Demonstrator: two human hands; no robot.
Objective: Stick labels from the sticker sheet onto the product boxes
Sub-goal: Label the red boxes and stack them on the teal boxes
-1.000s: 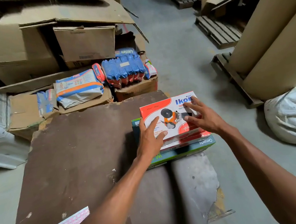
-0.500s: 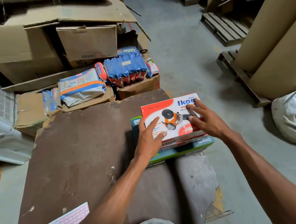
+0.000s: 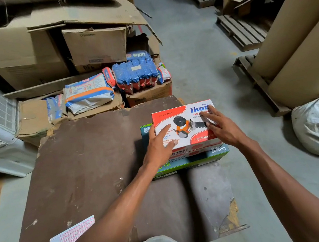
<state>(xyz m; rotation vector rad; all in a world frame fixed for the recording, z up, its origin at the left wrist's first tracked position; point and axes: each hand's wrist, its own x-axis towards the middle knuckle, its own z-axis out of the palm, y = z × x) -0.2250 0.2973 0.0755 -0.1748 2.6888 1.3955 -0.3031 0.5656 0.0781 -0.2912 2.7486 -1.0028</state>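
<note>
Two hands lie flat, fingers straight, on the red-white box [image 3: 184, 126] at center right — left hand [image 3: 160, 148], right hand [image 3: 222, 128]. Sticker sheet [image 3: 68, 238] lies lower left on the board [image 3: 84, 157].

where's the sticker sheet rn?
In the head view the sticker sheet lies flat at the bottom left, on the near-left part of the brown board, partly hidden by the left forearm and well short of the stacked boxes.

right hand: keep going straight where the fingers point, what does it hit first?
The right hand lies flat on the Ikon box, fingers pointing away and left. It would slide across the lid, off the far edge; beyond looks like the carton of blue packs, though depth is unclear.
</note>
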